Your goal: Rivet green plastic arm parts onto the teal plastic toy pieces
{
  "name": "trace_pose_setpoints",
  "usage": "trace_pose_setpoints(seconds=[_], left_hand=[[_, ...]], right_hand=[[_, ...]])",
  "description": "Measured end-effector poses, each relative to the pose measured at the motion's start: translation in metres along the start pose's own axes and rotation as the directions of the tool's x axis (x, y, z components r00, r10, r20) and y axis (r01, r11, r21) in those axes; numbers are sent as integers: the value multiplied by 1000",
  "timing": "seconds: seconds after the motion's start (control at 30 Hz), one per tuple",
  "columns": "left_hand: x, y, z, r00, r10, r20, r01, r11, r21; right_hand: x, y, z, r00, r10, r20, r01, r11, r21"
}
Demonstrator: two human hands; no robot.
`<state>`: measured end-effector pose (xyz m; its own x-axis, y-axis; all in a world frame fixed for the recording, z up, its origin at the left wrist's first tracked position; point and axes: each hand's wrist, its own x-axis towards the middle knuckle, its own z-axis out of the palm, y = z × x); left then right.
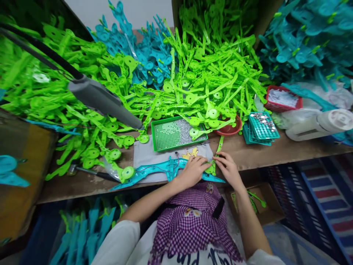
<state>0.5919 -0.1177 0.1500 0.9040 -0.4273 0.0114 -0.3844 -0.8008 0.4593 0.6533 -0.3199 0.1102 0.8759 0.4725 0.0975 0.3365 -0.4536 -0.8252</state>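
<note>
A long teal plastic bow-shaped part (154,171) lies across a grey cloth (149,154) at the bench's front edge. My left hand (193,170) rests on its right half, fingers curled down onto it. My right hand (228,167) pinches a green plastic strip (220,144) and a green disc piece against the teal part's right end. Both hands meet at that spot. A green round-ended part (127,172) lies on the teal part's left end.
A green tray of small screws (176,133) sits behind the cloth. A red bowl (230,129), teal trays of metal discs (261,127) and a red basket (282,98) stand right. Heaps of green (209,73) and teal parts (309,40) fill the back. A hanging grey power tool (104,99) and a hammer (82,170) are left.
</note>
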Motion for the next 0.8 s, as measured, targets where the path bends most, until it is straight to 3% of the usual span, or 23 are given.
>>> trace_pose_setpoints(seconds=[0.2, 0.5, 0.8], left_hand=[[-2, -7, 3, 999, 35, 30, -36, 999, 37], [-1, -9, 2, 999, 9, 33, -10, 1000, 15], [0, -7, 6, 999, 15, 40, -18, 998, 61]], right_hand=[[8, 2, -8, 998, -16, 60, 18, 999, -32], [13, 1, -6, 997, 69, 43, -70, 998, 1], [14, -2, -2, 995, 97, 39, -92, 991, -102]])
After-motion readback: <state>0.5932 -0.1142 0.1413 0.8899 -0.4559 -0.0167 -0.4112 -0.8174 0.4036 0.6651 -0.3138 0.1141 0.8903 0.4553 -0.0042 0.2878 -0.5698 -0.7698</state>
